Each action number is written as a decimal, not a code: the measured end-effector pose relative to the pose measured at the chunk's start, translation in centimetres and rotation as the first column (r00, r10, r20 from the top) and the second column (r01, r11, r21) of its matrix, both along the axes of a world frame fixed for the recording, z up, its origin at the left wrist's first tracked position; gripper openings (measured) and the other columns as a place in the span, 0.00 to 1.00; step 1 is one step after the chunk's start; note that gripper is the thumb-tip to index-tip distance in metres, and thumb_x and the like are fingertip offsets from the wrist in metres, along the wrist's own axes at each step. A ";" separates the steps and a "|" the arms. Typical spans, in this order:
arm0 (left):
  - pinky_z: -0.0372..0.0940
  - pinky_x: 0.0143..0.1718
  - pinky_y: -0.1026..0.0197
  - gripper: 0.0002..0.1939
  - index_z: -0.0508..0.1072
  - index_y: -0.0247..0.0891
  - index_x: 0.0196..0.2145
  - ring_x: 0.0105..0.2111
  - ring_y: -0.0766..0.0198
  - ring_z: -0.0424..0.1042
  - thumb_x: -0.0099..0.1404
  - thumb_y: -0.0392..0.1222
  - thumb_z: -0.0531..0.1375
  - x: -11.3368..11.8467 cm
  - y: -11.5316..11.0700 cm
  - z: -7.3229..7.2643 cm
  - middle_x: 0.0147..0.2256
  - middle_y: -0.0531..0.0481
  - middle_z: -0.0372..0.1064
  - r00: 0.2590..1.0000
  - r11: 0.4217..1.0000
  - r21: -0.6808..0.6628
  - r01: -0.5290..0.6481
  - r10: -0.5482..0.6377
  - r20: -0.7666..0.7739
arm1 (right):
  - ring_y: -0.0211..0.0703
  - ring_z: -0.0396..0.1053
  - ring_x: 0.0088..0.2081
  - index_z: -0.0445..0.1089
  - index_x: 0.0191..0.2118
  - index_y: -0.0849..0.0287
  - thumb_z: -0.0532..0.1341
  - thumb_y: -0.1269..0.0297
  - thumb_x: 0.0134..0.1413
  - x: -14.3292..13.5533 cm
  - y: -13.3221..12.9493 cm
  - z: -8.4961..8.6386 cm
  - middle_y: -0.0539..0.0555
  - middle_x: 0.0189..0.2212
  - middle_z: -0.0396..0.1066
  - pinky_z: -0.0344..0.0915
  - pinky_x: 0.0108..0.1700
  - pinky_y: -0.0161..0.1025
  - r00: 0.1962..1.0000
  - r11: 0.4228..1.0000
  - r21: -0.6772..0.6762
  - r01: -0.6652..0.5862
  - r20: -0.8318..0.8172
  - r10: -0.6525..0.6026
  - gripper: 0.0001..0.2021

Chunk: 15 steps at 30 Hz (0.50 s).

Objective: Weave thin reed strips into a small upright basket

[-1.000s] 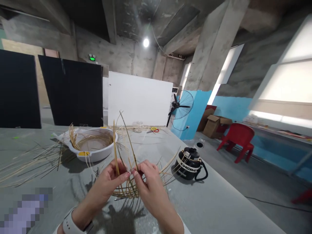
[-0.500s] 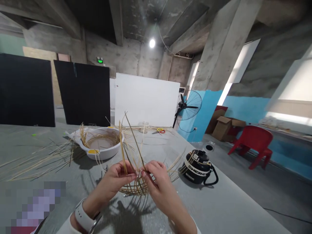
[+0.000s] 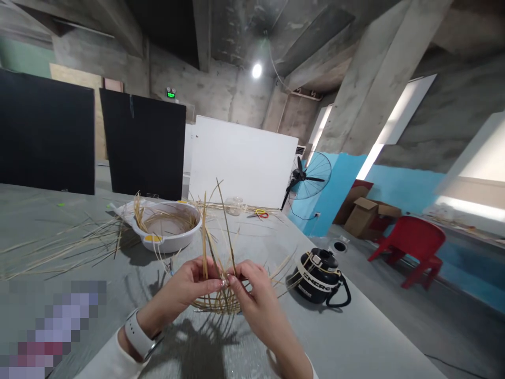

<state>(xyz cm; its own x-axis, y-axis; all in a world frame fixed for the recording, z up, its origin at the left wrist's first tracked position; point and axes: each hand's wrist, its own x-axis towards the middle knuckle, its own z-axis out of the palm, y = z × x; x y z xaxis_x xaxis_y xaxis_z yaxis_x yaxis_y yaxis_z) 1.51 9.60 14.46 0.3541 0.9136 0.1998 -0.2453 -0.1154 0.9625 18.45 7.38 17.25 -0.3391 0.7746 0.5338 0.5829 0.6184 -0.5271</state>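
A partly woven basket of thin tan and greenish strips sits in front of me, several strips standing upright from it. With thumb and fingers closed, my left hand pinches strips at the basket's near upper part. My right hand pinches there too, its fingertips meeting the left ones around a dark greenish strip. Just where the strips cross between the fingertips is hidden. A white watch is on my left wrist.
Behind to the left stands a white basin with coiled strips inside, and loose strips lie beside it. A black jug-like bottle stands at right. Scissors and a clear jar are farther back.
The camera view has shifted and tilted slightly. Both hands stay together at the basket, and the upright strips lean a little differently.
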 end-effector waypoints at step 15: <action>0.59 0.31 0.62 0.16 0.69 0.36 0.24 0.26 0.65 0.62 0.59 0.52 0.57 0.6 -0.9 1.5 0.22 0.53 0.63 0.994 0.992 0.122 -0.041 0.053 -0.099 | 0.39 0.63 0.29 0.63 0.25 0.58 0.53 0.67 0.59 -1.4 -0.6 -0.3 0.48 0.24 0.65 0.56 0.36 0.36 0.997 0.997 -0.018 0.070 -0.004 -0.071 0.11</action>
